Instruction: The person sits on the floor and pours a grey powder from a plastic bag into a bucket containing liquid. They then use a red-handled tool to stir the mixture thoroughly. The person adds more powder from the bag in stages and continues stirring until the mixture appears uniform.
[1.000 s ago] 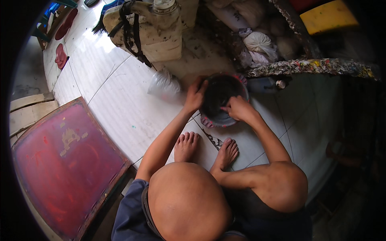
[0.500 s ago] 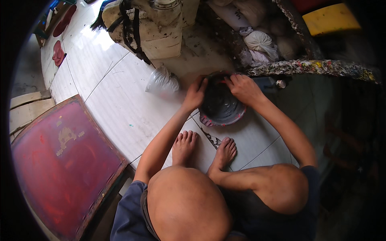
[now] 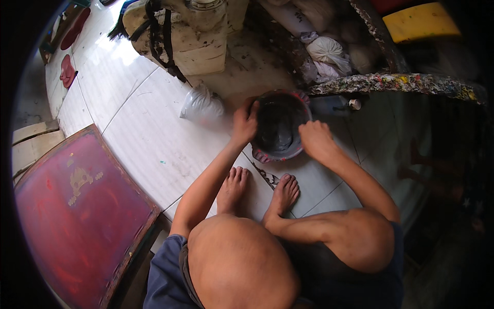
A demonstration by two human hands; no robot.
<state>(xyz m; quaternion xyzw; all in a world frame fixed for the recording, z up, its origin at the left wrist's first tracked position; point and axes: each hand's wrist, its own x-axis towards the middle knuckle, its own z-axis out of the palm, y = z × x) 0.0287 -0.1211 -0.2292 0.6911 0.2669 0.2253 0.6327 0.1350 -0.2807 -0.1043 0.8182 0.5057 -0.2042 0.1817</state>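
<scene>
Bowl: round bowl (image 3: 261, 155), dark inside, rim marked with red, on the floor just ahead of the feet (image 3: 231, 191).
Contents: wet-looking dark grey paste (image 3: 283, 135), swirled, shiny in spots.
Left hand (image 3: 245, 122): clasps the bowl's left rim, thumb on top, fingers curled down outside.
Right hand (image 3: 316, 140): fingers bent at the bowl's right rim; cannot tell whether they pinch anything, undersides hidden.
Floor: pale glossy tiles (image 3: 149, 139), dark joints, a dark broken-looking patch near side of the bowl; grime beyond it.
Left of bowl: clear bag (image 3: 203, 105), whitish contents; farther, red framed panel (image 3: 87, 206).
Beyond bowl: stained cream jug (image 3: 198, 49), tied white bag (image 3: 329, 51).
Right of bowl: bottle (image 3: 333, 104) lying under a paint-crusted bar (image 3: 396, 85).
</scene>
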